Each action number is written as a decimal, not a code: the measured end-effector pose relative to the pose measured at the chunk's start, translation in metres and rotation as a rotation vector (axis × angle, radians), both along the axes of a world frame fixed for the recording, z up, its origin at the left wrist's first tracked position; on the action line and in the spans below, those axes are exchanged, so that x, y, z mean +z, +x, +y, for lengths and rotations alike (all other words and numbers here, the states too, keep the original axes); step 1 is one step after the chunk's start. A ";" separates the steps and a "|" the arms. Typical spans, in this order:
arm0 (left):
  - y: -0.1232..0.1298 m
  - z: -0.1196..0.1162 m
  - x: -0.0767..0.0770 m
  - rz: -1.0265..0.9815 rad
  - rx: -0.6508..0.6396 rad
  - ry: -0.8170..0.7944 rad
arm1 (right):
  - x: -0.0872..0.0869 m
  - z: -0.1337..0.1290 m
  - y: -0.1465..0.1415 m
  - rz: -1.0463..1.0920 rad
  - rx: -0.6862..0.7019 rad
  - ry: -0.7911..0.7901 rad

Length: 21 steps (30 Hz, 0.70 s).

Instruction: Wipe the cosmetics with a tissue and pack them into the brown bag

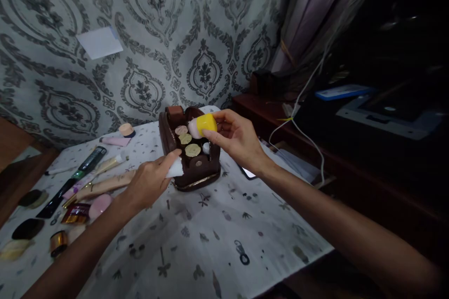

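A dark brown zip bag stands unzipped on the table, with several round-topped items inside, among them a gold-coloured disc and a small white cap. Over its right side my right hand pinches a small bottle with a yellow cap, its pale pinkish body pointing left above the bag. My left hand is closed on a white cloth or tissue at the bag's front left edge, the thumb and forefinger near the opening.
Cosmetics lie to the left: a green-and-black tube, a beige tube, a pink round item, a dark red jar. A phone lies behind the right forearm. White cables hang over dark furniture at right.
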State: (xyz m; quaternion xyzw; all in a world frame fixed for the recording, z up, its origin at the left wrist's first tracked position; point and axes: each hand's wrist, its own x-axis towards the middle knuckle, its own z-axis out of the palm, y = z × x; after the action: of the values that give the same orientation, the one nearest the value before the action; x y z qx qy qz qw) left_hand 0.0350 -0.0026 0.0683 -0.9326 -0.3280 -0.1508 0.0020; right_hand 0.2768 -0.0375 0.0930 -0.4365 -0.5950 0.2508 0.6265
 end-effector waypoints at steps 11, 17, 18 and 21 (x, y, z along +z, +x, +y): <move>-0.011 0.006 -0.018 -0.038 -0.073 0.037 | 0.030 0.056 -0.007 -0.998 0.251 -0.006; -0.016 0.010 -0.032 -0.101 -0.123 0.054 | 0.023 0.087 -0.021 -1.005 0.525 -0.203; -0.017 0.011 -0.034 -0.117 -0.116 0.058 | 0.019 0.091 -0.023 -0.985 0.559 -0.227; -0.018 0.011 -0.036 -0.135 -0.117 0.035 | 0.006 0.099 -0.027 -0.927 0.659 -0.291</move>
State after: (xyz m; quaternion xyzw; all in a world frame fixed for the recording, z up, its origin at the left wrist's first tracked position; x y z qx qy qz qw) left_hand 0.0166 0.0084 0.0320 -0.9377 -0.2696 -0.2187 -0.0125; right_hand 0.2494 0.0615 0.0995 -0.3742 -0.8707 0.2945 0.1233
